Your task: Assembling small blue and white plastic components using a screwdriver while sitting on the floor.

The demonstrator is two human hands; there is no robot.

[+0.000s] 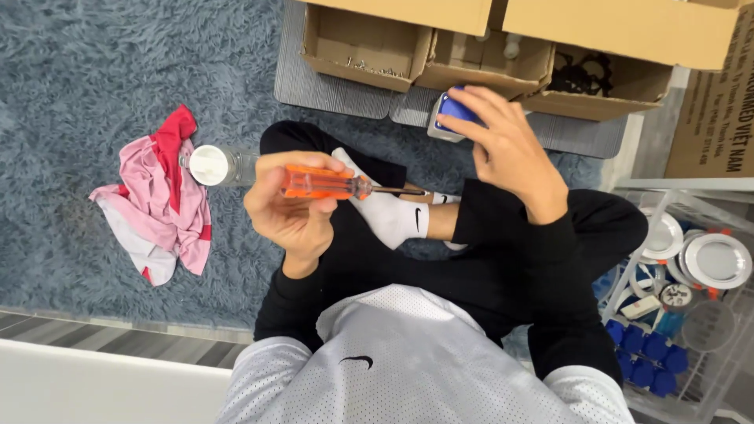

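Screwdriver (338, 185): orange translucent handle, dark shaft, left hand (292, 206) gripping.

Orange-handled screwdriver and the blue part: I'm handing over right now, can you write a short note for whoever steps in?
Left hand: grip closed around the orange transparent-handled screwdriver, shaft pointing right, tip in the air, touching nothing.
Right hand: fingers wrapped over the small blue-and-grey plastic part, held at the front edge of the open cardboard boxes.
Done: tool and part are both in hand.
Left: screwdriver tip and part are still apart; no screw is visible being driven. Loose screws lie in the left box.
Nearby: clear plastic bottle with white cap on the grey carpet.
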